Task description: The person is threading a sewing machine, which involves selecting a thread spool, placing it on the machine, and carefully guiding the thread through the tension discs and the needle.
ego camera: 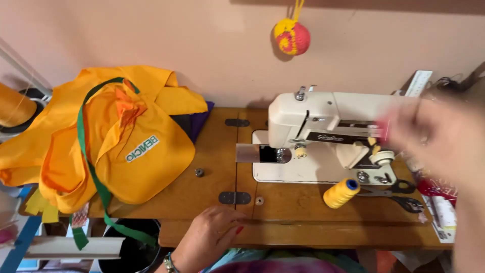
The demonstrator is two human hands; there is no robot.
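My left hand (209,233) rests on the front edge of the wooden sewing table (202,192), fingers curled, holding nothing that I can see. Blurred by motion, my right hand (437,136) is raised at the right end of the cream sewing machine (323,136); whether it holds anything is unclear. A yellow thread spool (341,193) lies on its side in front of the machine. Black scissors (399,194) lie just right of the spool.
A heap of yellow-orange fabric with green ribbon trim (101,136) covers the table's left part. A small metal bobbin (199,172) lies near it. A crocheted yellow-and-red ball (291,36) hangs on the pink wall. A ruler (418,83) leans at the back right. A black bin (129,247) stands below.
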